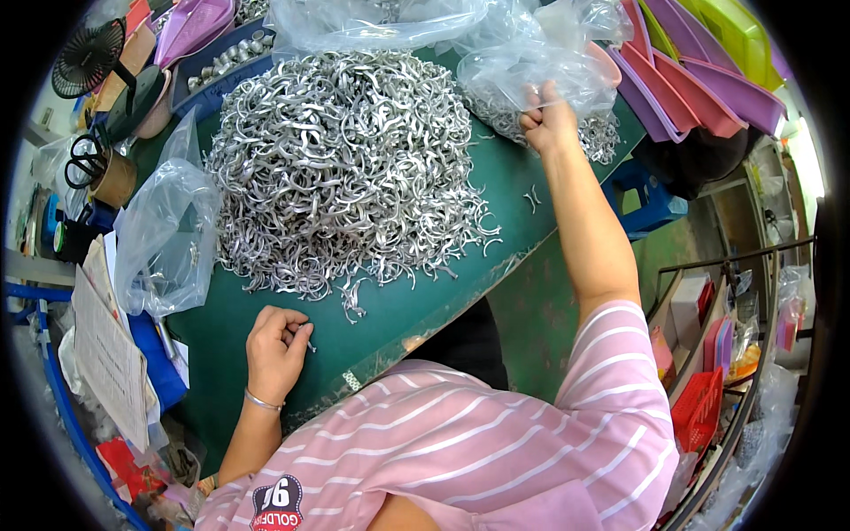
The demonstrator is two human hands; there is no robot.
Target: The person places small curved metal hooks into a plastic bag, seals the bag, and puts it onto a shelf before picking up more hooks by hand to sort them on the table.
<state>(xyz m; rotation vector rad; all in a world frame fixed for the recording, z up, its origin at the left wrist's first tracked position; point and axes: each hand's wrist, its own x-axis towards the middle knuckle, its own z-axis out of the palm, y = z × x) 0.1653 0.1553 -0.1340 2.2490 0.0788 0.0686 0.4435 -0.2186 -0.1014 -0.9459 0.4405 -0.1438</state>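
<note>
A big heap of small curved silver metal pieces (336,168) covers the middle of the green table (235,327). My left hand (276,348) rests near the table's front edge, just in front of the heap. Its fingers are curled, and the tip of a small silver metal piece (311,347) shows at the thumb. At the far right, my right arm is stretched out. My right hand (551,122) pinches the near edge of a clear plastic bag (522,71). Under that bag lies a smaller pile of the metal pieces (598,137).
Pink, purple and green plastic trays (686,84) are stacked at the far right, above a blue stool (642,199). On the left are a crumpled clear bag (168,234), papers (111,345), scissors (87,161) and a black fan (88,57). A blue bin (208,102) holds silver parts.
</note>
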